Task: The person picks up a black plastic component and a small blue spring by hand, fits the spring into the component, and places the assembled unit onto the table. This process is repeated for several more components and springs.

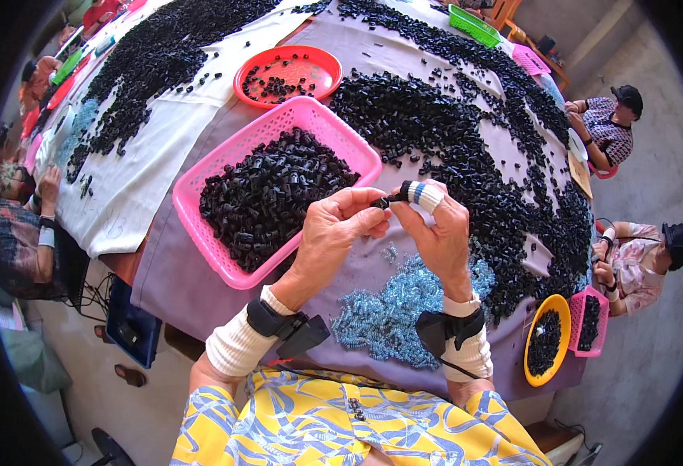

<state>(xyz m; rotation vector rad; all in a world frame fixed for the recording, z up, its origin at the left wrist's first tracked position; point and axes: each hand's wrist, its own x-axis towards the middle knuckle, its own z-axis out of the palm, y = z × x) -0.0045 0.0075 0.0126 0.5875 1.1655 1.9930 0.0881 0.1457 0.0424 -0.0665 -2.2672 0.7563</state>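
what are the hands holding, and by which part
A small black piece, pinched from opposite sides by the left hand and right hand; exactly which end each grips is unclear.

- The left hand (334, 237) and right hand (444, 233) partly hide the black piece (380, 203) from me.
- Toward the surface's (194, 144) far edge, the picture crops the black pile (163, 54).
- At its right edge, whatever a co-worker (612, 128) handles is too small.

Small black part (382, 203) between hands (335, 227)

Bright scene, bent dark-rimmed edges
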